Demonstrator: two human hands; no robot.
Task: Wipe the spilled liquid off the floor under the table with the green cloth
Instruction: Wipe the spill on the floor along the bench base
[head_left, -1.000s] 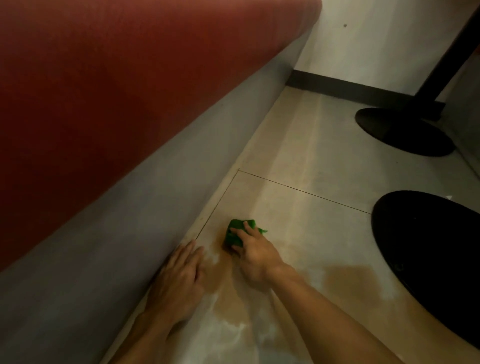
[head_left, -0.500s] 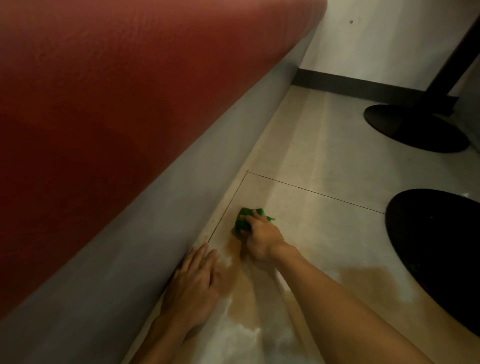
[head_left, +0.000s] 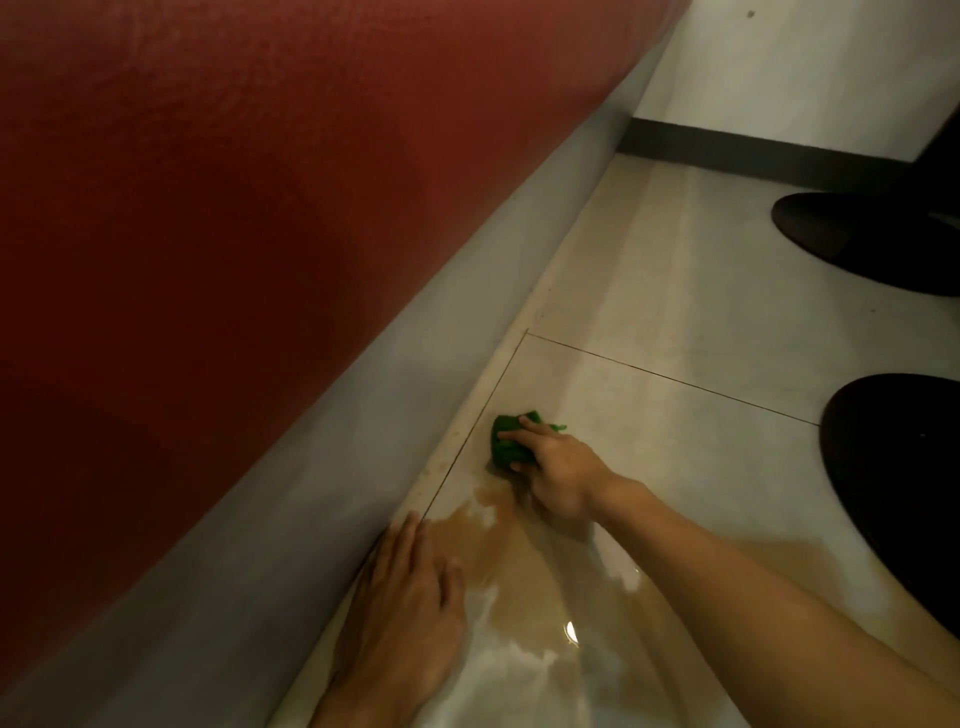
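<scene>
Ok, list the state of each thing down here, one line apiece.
floor, wet in the foreground, dry farther off
spilled liquid, brown puddle, mostly not yet wiped
green cloth, bunched, pressed to the floor at the puddle's far edge
right hand, grips the green cloth
left hand, flat on the floor, fingers straight, beside the bench base

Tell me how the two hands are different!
The right hand grips the green cloth; the left hand holds nothing. The right hand is curled; the left hand lies flat on the floor. Both are at the brown spill.
</scene>
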